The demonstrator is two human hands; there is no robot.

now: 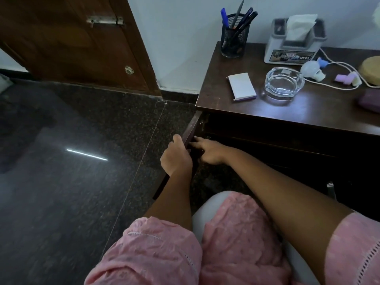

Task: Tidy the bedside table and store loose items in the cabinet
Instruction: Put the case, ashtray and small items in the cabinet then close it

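Observation:
The dark wooden bedside table point(226, 99) stands at the right, its cabinet door point(190, 130) swung open toward me. My left hand point(175, 157) grips the door's outer edge. My right hand point(207, 151) reaches to the door's inner side at the cabinet opening, fingers spread, holding nothing that I can see. The cabinet's inside point(277, 149) is dark and its contents are hidden. On the tabletop lie a white notepad point(242, 86), a glass ashtray point(284, 82), a black mesh pen holder point(234, 40) with several pens, and a grey tissue box point(296, 45).
A small white bulb-shaped device point(311, 70) with a white cable, pink clips point(345, 78), a tan round object point(371, 68) and a purple item point(370, 99) sit at the table's right. A brown wooden door point(78, 44) stands at the back left. Dark polished floor point(72, 161) stretches left.

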